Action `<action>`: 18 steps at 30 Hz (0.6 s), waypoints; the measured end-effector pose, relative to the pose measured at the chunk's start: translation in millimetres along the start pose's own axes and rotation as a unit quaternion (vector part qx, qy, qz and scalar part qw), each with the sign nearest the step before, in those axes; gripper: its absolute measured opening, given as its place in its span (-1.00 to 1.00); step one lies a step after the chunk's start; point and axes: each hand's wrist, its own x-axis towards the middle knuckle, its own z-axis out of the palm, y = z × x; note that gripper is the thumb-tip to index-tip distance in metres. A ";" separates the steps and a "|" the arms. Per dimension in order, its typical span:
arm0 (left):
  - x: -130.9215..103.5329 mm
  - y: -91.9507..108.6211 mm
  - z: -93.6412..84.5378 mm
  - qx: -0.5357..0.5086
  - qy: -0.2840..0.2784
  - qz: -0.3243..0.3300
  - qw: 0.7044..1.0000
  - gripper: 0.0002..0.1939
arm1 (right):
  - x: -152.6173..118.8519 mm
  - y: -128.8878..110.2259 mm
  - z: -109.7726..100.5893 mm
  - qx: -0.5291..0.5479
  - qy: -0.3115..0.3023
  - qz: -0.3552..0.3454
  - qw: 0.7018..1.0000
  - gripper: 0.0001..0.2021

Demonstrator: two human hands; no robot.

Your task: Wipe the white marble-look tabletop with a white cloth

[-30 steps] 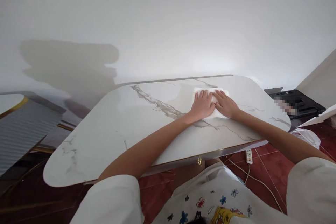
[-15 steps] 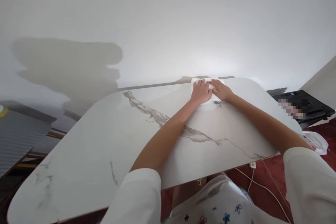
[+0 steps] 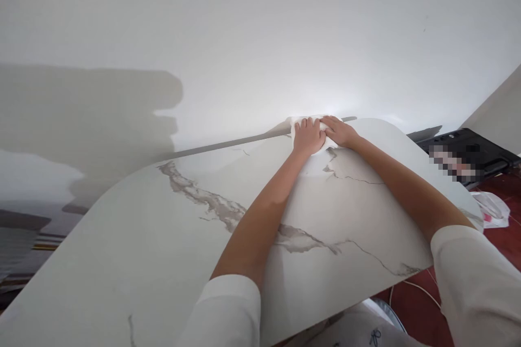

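Observation:
A white cloth (image 3: 329, 143) lies bunched at the far edge of a white marble-patterned table (image 3: 195, 271), close against the wall. My left hand (image 3: 308, 136) grips it from above, fingers bent over its far part. Beside it, my right hand (image 3: 340, 131) holds the cloth's right side down, its fingers closed over the material and the thumb near my left hand. Both arms are stretched far forward across the tabletop. The underside of the cloth is hidden.
A pale wall (image 3: 244, 38) rises behind the table. To the right are a black appliance (image 3: 488, 146), partly pixelated, and a white plastic bag (image 3: 494, 210) on the red floor (image 3: 502, 241). A white cable (image 3: 423, 288) runs on the floor below the table's near edge.
The cloth and both hands have shifted slightly away from me, towards the wall, uncovering more of the grey vein near the cloth. My view has leaned closer over the table.

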 end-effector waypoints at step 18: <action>-59.9 18.6 -18.8 -0.013 -0.004 0.041 0.999 -0.50 | -70.6 -34.0 -6.0 -0.025 0.012 0.019 0.999 -0.48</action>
